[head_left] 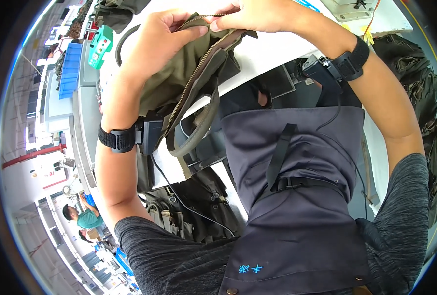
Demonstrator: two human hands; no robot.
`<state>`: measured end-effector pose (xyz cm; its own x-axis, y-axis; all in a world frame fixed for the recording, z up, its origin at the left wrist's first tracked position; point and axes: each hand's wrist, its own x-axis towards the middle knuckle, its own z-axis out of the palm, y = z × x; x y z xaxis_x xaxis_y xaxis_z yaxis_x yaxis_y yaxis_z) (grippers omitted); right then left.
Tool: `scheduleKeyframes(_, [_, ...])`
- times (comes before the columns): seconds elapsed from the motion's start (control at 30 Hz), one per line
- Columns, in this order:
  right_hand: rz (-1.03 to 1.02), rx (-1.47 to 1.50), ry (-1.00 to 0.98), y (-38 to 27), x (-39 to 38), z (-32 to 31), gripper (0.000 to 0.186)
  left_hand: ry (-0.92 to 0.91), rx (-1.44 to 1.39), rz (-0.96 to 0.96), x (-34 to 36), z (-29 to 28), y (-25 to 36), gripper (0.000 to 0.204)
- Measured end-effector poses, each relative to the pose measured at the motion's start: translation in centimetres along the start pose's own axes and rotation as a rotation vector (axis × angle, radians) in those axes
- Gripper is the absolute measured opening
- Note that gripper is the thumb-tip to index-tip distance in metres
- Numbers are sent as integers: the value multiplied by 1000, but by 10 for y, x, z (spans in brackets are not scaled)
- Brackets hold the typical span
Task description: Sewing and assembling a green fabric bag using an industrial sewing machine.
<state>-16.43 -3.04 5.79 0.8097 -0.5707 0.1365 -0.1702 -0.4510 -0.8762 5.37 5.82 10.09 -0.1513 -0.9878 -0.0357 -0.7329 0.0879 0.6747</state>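
Left hand (157, 42) and right hand (252, 15) pinch the far edge of the olive fabric bag (165, 81) with a brass-toothed zip (186, 91), left on the white surface (272, 47); its drooping near-side handle (207, 125) could drag the cloth askew if either grip loosens

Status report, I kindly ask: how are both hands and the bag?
Left hand and right hand pinching olive bag near its zipper. Zipper open. Handle loop hanging free; no obstruction seen at hands.

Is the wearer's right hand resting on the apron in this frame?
No: the right hand is up pinching the edge of the olive bag, close to the left hand.
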Motion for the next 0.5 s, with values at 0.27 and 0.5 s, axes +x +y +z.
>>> scheduleKeyframes(0.27, [-238,-86,99,13,6,-6,22,2,144,13,5,4,3,20])
scheduleKeyframes(0.5, [-129,-43,67,15,13,-12,18,133,90,-13,10,14,14,20])
